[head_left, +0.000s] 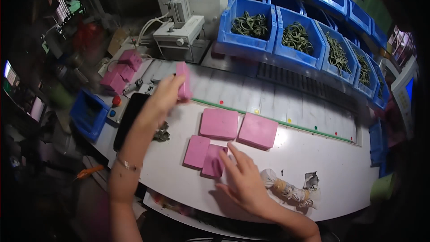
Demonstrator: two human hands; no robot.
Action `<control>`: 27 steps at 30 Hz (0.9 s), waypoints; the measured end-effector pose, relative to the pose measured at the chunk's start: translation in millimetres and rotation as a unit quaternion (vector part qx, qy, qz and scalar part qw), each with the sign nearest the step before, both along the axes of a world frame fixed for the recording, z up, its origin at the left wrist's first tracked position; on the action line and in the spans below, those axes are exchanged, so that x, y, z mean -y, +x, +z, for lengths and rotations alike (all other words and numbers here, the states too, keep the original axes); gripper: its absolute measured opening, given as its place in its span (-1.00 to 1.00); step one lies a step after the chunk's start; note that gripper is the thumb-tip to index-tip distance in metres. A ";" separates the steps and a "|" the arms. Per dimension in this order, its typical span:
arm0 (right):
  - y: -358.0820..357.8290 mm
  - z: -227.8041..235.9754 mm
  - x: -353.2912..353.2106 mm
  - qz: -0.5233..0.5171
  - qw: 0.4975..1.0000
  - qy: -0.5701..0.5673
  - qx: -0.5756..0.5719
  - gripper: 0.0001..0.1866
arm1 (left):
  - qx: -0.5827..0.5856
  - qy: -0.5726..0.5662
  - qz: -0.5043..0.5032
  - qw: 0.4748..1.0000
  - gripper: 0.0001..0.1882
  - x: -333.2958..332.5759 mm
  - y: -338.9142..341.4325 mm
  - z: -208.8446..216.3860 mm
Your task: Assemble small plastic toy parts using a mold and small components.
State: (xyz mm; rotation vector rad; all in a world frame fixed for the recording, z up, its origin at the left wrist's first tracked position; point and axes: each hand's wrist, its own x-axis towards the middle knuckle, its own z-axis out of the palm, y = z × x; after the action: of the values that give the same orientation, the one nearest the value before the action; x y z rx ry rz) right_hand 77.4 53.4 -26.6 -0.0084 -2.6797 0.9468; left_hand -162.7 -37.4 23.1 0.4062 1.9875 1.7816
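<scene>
My left hand [166, 93] grips a pink block [182, 79] held on edge at the near side of the pale panel. Spread fingers on my right hand [245, 180] hover beside a small pink block [213, 160], their shadow falling on it; whether a fingertip touches it I cannot tell. Another small pink block [197, 151] lies against its left side. Behind these rest two larger pink blocks, a left one [219, 123] and a right one [258, 130], nearly touching. Close to my left wrist sits a small grey crumpled-looking piece [162, 133], partly hidden by the arm.
Blue bins [251, 6] with curly dull-green pieces rise at the back right. A white bench machine [179, 36] stands at the back. More pink blocks [114, 80] sit at the left above a blue tray [89, 114]. A tied white cloth bundle [291, 192] lies at the right.
</scene>
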 end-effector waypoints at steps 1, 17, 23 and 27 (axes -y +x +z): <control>-0.3 -9.9 4.8 0.013 1.000 0.016 0.012 -0.17 | -0.017 -0.062 0.001 0.998 -0.76 1.5 -33.1 -2.1; -8.7 -14.8 -6.2 -0.044 0.988 -0.123 -0.085 0.03 | -0.464 -0.211 -0.065 0.858 -0.55 -21.5 -14.6 -24.3; 8.5 20.7 -0.6 -0.067 0.977 -0.082 -0.187 -0.07 | -0.036 -0.130 -0.375 0.917 -0.32 14.2 136.7 10.7; 25.9 19.7 1.8 -0.081 0.973 0.020 -0.216 0.00 | 0.121 -0.019 -0.310 0.943 -0.40 9.0 166.6 -10.3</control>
State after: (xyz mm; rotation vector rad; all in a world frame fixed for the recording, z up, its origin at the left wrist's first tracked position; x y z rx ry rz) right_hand 103.3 51.6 -7.0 -0.0122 -2.2572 0.7446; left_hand 4.0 -46.4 12.8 0.6765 1.4963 1.3151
